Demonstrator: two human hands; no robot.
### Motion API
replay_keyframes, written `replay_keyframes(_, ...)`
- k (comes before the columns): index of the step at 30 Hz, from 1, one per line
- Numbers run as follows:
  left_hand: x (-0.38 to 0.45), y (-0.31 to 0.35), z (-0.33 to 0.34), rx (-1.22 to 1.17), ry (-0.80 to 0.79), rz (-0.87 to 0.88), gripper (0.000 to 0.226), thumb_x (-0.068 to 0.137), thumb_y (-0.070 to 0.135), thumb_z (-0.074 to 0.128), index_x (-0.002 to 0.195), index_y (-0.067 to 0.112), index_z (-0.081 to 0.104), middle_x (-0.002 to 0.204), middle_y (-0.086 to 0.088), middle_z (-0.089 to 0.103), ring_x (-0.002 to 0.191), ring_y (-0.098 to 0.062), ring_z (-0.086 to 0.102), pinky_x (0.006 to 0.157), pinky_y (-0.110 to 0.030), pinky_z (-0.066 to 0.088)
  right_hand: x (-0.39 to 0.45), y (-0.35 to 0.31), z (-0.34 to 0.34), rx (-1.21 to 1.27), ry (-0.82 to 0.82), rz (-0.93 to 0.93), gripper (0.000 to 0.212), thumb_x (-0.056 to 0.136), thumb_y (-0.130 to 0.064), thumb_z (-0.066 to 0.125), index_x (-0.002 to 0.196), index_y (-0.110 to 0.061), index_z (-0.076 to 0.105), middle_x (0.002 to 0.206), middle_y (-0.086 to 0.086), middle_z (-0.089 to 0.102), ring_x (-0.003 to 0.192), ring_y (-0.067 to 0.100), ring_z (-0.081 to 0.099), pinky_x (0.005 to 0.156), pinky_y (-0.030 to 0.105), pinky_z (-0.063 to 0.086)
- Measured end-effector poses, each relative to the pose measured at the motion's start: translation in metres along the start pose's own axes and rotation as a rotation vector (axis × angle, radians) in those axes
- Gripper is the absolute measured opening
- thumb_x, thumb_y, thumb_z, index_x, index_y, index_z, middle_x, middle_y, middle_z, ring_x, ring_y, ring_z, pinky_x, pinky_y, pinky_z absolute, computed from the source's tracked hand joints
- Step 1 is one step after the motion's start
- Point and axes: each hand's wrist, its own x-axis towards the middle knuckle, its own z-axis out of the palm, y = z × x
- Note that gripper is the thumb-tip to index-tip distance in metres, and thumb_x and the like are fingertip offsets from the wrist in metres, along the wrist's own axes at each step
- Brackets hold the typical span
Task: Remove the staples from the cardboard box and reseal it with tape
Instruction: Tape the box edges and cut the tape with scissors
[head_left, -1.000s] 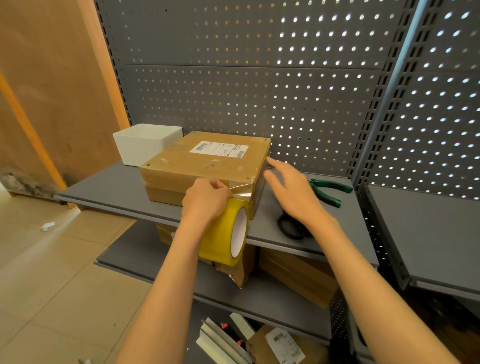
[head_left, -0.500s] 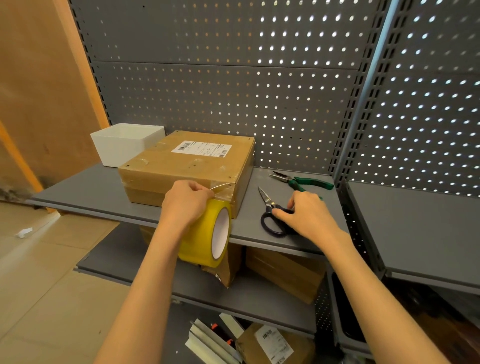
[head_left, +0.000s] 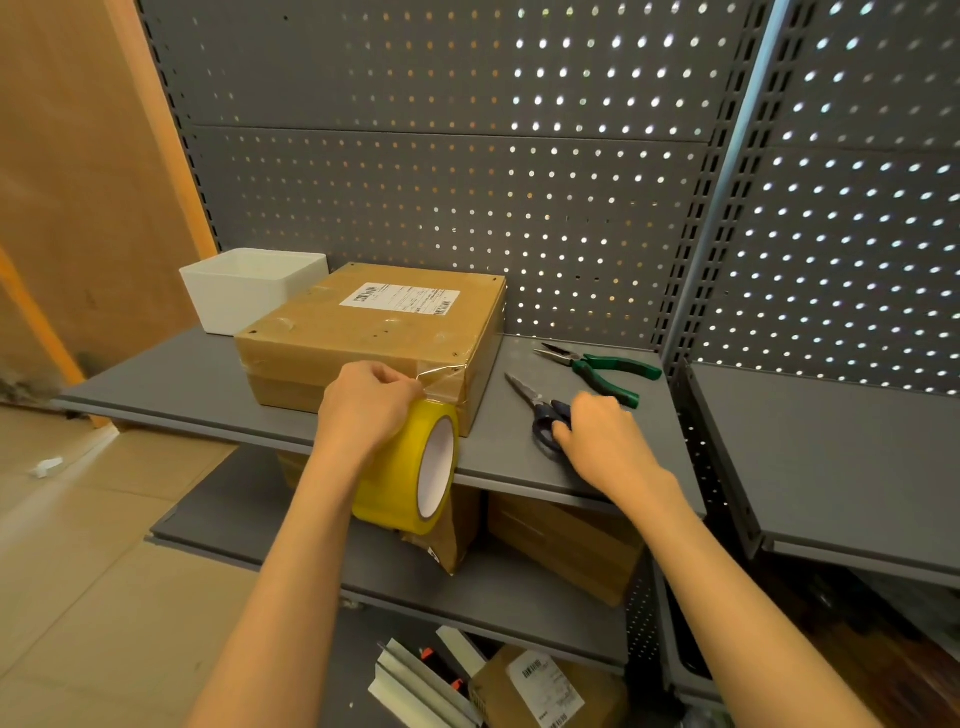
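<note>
Left hand pinches tape roll against cardboard box; right hand grips scissors

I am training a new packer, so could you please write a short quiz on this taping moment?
1. True or false: the pliers are in the right hand.
2. Which hand holds the tape roll? A) left B) right
3. What stands behind and left of the cardboard box on the shelf?

Key: 1. False; the right hand rests on the scissors. 2. A, the left hand. 3. A white bin.
</note>
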Motion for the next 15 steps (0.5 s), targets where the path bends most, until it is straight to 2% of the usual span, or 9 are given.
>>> replay_keyframes(3,0.0,-0.001,0.0,-0.004,0.007,-0.002,0.008,0.083,0.026,0.063,0.082,0.02,0.069,0.081,0.011,0.059,0.078,-0.008,0.049,0.07,-0.029,0.037,0.004,0.01,-0.007,0.214,-0.009,0.003,0.02,0.095,-0.026,0.05,0.09,-0.006,0.052,0.08,0.01,0.055,0.064,0.019,0.049,0.048,0.026,0.034)
replay_keyframes(5,0.001,-0.002,0.0,-0.01,0.014,0.001,0.007,0.083,0.025,0.063,0.081,0.02,0.068,0.082,0.01,0.06,0.075,-0.005,0.048,0.065,-0.027,0.036,0.006,0.016,-0.011,0.363,0.029,-0.036,0.018,0.091,-0.028,0.057,0.092,-0.01,0.054,0.085,0.007,0.06,0.076,0.021,0.057,0.06,0.029,0.044)
replay_keyframes(6,0.001,-0.001,0.0,-0.011,0.02,0.001,0.005,0.082,0.025,0.064,0.079,0.021,0.066,0.083,0.01,0.059,0.075,-0.006,0.047,0.061,-0.027,0.035,0.006,0.017,-0.013,0.415,0.052,-0.062,0.019,0.088,-0.028,0.062,0.094,-0.013,0.052,0.087,0.003,0.061,0.078,0.017,0.058,0.063,0.026,0.047)
replay_keyframes(9,0.001,-0.001,0.0,0.007,0.034,0.007,0.004,0.081,0.024,0.064,0.077,0.023,0.062,0.086,0.007,0.058,0.08,-0.012,0.047,0.06,-0.027,0.033,0.003,0.019,-0.016,0.542,0.081,-0.153,0.038,0.076,-0.029,0.075,0.1,-0.017,0.048,0.084,-0.01,0.058,0.076,0.005,0.059,0.062,0.015,0.047)
replay_keyframes(11,0.0,0.0,0.0,0.012,0.042,0.01,0.003,0.081,0.024,0.064,0.079,0.023,0.061,0.092,0.004,0.058,0.081,-0.013,0.046,0.057,-0.026,0.031,0.001,0.019,-0.016,0.585,0.076,-0.19,0.045,0.071,-0.036,0.078,0.1,-0.019,0.047,0.087,-0.01,0.058,0.078,0.005,0.059,0.061,0.013,0.046)
replay_keyframes(15,-0.002,0.001,-0.001,0.01,0.052,0.015,0.008,0.081,0.024,0.066,0.08,0.024,0.057,0.099,0.003,0.053,0.074,-0.009,0.043,0.055,-0.024,0.03,-0.004,0.019,-0.015,0.571,0.062,-0.209,0.056,0.062,-0.058,0.076,0.094,-0.024,0.045,0.088,-0.007,0.057,0.075,0.001,0.052,0.055,0.011,0.036)
